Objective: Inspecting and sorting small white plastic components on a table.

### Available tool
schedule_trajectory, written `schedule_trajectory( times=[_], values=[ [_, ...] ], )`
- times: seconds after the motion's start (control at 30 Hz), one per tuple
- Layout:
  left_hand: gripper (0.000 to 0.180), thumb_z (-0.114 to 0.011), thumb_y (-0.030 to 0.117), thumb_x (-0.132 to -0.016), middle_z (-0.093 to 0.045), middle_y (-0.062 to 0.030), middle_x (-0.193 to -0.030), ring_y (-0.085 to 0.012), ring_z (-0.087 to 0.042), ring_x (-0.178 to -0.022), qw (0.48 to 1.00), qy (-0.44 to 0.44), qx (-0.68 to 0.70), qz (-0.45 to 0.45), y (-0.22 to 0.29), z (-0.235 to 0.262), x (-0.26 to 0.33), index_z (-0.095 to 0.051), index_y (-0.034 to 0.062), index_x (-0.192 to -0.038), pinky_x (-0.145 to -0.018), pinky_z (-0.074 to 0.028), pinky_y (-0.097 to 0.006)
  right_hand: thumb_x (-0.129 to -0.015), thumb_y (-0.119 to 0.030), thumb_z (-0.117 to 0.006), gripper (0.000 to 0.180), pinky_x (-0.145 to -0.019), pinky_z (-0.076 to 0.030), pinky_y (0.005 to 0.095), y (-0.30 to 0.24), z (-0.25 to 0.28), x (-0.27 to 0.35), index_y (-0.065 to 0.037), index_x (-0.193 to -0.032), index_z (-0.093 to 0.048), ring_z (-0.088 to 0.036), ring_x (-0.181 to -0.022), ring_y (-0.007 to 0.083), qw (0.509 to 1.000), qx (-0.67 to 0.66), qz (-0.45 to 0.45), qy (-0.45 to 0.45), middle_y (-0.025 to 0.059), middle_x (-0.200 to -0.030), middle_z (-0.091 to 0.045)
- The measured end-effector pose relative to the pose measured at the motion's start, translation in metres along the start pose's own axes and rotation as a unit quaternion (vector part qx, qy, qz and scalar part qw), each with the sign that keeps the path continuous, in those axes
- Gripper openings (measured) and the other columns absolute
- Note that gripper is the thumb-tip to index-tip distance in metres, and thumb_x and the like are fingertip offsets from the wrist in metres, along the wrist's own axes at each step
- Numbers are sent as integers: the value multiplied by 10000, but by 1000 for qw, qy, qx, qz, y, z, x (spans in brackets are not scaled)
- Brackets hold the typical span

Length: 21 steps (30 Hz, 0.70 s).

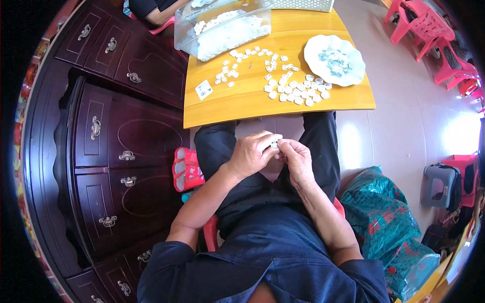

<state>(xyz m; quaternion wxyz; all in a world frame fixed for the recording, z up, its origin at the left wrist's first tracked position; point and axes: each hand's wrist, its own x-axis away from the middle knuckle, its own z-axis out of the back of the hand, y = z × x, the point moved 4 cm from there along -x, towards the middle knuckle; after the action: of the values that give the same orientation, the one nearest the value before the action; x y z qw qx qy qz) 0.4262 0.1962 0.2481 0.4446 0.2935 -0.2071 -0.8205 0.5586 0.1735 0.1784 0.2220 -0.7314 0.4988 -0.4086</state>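
Above my lap, just short of the table's near edge, both hands meet around a small white piece (274, 144) with dark marks. My left hand (251, 153) pinches it from the left between thumb and fingers. From the other side my right hand (296, 158) closes on it with thumb and fingertips. Much of the piece is hidden by the fingers. Many similar small white pieces (298, 92) lie on the yellow wooden table (232, 108), some in a dense cluster and others scattered toward the left. A white scalloped plate (312, 50) at the right holds small greenish-grey bits.
A clear plastic bin (187, 38) with white pieces stands at the table's far left, near another person's arm (164, 15). A white square card (204, 90) lies on the left. Dark wooden cabinets (146, 134) line the left; a green bag (379, 217) sits on the right.
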Motion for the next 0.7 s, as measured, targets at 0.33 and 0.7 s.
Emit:
schedule_trajectory(
  times=[0.33,0.7],
  values=[
    [221,-721,102,-826,-702,-126,-928,-323,-692,-804,999,41,17,-21,-2,-3,-2,-681,39,-1033,-696,-559,-376,-976,-198,-625,185,-650,-444,195,-6,-3,1,-40,-946,-716,-580,-665,51,999,29,31,18,-12,-765,-663],
    [168,-728,58,-854,-676,-94,-881,-197,-691,-751,999,25,34,28,-1,8,-10,-667,4,-1002,-688,-561,-296,-1000,-206,-596,218,-670,-457,202,-6,-1,-4,-20,-974,-707,-574,-695,52,998,38,52,25,-14,-805,-670]
  ],
)
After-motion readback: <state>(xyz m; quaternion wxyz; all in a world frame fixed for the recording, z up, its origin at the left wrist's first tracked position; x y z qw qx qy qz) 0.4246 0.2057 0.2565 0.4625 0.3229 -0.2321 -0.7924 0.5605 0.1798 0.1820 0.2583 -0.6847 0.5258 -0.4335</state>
